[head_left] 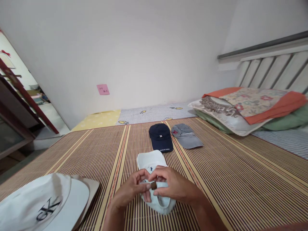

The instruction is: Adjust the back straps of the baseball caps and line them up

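The pale fabric cap with a small blue emblem (154, 158) is lying on the striped bamboo mat (96, 154), its brim pointing away toward the wall, long axis running front to back. Left fingers (145, 189) and right fingers (160, 189) are pinching its back strap around the brown buckle (153, 185).

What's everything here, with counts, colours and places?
Soft fabric cap: one, whitish, at the hands
Square tab: one, brown, on its strap
Rounded cloth cap: one, navy, beyond it
Cloth cap: one, grey, right of navy
Cloth CK cap: one, white, near left, above beige brim
Striped slatted mat: one, brown, under caps
Square paper note: one, pink, on white wall
Patterned bedding: count unclear, yellow and grey, along wall
Floral cloth: one, orange, on pillows
Slatted panel, rail: one each, white, grey, right
Doorway: one, reddish frame, left
Left hand, right hand: two, bare, at strap
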